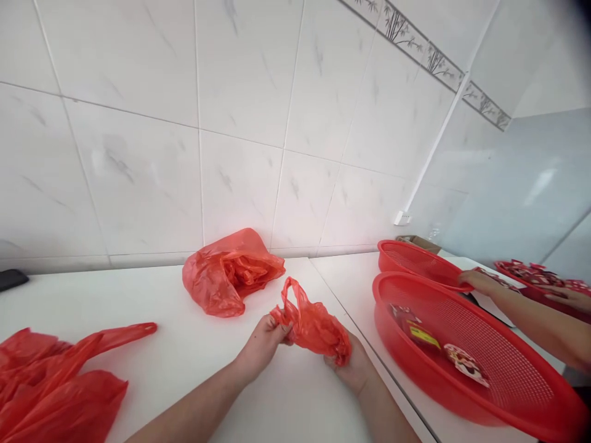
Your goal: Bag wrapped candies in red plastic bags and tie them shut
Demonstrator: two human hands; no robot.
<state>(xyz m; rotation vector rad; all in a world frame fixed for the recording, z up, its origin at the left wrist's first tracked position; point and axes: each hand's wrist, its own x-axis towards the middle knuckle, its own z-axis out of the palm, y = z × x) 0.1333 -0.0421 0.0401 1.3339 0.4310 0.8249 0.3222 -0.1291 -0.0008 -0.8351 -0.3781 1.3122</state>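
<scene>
Red bag (318, 327), right fingers (330, 362) half-hidden

Marble-veined white wall tiles (244, 67) rise behind far edge of white tabletop (194, 344); bamboo-print border (436, 60) above. White wall socket (402, 218) rightward. Glossy pale-blue wall (521, 172) reflects light.

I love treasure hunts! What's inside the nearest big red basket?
Inside the nearest red basket lie a dark red packet with a yellow patch and a flat piece with a printed picture. Anything beneath them is covered.
</scene>
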